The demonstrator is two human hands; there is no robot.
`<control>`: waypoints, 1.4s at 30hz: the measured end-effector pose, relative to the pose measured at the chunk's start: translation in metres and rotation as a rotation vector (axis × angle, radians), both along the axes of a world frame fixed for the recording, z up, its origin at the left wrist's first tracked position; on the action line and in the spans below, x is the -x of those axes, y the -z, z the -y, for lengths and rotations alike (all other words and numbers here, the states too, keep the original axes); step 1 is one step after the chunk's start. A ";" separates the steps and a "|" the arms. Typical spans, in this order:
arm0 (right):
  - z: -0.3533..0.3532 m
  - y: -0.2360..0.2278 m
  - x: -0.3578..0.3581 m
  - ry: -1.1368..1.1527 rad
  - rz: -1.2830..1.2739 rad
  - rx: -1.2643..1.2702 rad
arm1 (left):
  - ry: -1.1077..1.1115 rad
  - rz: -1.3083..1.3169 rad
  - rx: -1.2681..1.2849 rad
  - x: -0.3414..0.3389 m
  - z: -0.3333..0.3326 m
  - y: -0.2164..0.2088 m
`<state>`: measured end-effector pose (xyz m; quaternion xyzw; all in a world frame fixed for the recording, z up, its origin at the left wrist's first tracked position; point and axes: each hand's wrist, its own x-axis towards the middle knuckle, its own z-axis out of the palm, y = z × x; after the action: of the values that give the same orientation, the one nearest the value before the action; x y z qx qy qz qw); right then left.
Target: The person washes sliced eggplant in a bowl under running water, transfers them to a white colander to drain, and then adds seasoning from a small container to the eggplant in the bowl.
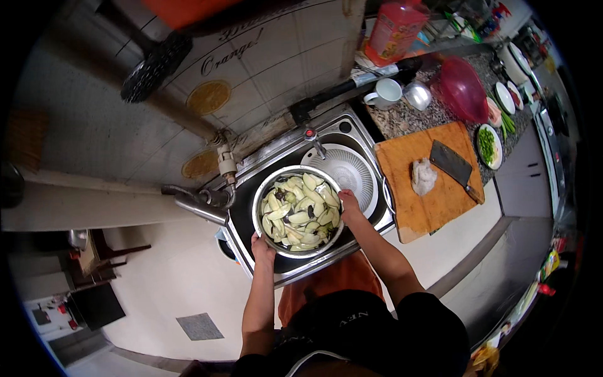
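Note:
A round metal basin (304, 254) stands over the left part of the steel sink (284, 274), filled with pale cut pieces that look like peeled eggplant (300, 210), a few with dark skin. My left hand (262, 250) grips its rim at the near left. On the right side my right hand (350, 207) is closed round the rim. Behind and right of the basin, a white ribbed colander (359, 171) sits in the sink, partly hidden by the basin. The faucet (315, 142) reaches over from the back edge.
Right of the sink lies a wooden cutting board (408, 217) with a cleaver (451, 162) and a crumpled whitish lump (424, 177). Beyond are a plate of chopped greens (486, 147), a pink bowl (461, 91) and a white mug (386, 93). A pipe (201, 210) runs along the left.

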<state>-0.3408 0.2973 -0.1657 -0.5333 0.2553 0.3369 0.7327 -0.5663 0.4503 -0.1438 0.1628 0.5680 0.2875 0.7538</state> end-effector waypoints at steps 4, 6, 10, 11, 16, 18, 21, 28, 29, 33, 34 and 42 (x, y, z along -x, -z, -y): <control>0.010 0.006 0.002 0.089 -0.066 0.028 | 0.091 -0.048 -0.041 -0.010 -0.007 -0.025; 0.013 0.000 0.000 0.147 -0.140 0.023 | 0.150 -0.019 -0.070 -0.014 -0.011 -0.031; 0.028 0.040 -0.004 0.105 -0.245 -0.157 | 0.262 -0.003 -0.129 -0.023 -0.013 -0.040; 0.027 0.037 -0.005 0.050 -0.261 -0.234 | 0.258 -0.011 -0.143 -0.023 -0.013 -0.042; 0.016 0.020 -0.005 0.090 -0.359 -0.084 | 0.329 -0.106 -0.252 -0.027 -0.012 -0.055; 0.015 0.046 -0.003 0.077 -0.414 -0.119 | 0.337 -0.099 -0.314 -0.030 -0.013 -0.062; 0.031 0.164 -0.006 0.025 -0.498 -0.071 | 0.388 -0.134 -0.364 -0.049 -0.010 -0.078; 0.034 0.047 -0.014 0.160 -0.483 -0.350 | 0.697 -0.129 -0.655 -0.101 0.007 -0.132; 0.035 0.048 -0.015 0.194 -0.458 -0.408 | 0.728 -0.133 -0.687 -0.112 0.014 -0.143; 0.038 0.008 -0.021 0.267 -0.433 -0.402 | 0.872 -0.117 -0.779 -0.155 0.044 -0.177; 0.040 0.007 -0.022 0.205 -0.416 -0.403 | 0.866 -0.108 -0.763 -0.165 0.051 -0.184; 0.039 -0.006 0.003 0.042 -0.616 -0.420 | 0.833 -0.149 -0.791 -0.188 0.046 -0.208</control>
<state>-0.3442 0.2587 -0.1592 -0.2398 0.4000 0.5117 0.7215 -0.3779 0.4039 0.0644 0.6617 0.3570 0.1446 0.6433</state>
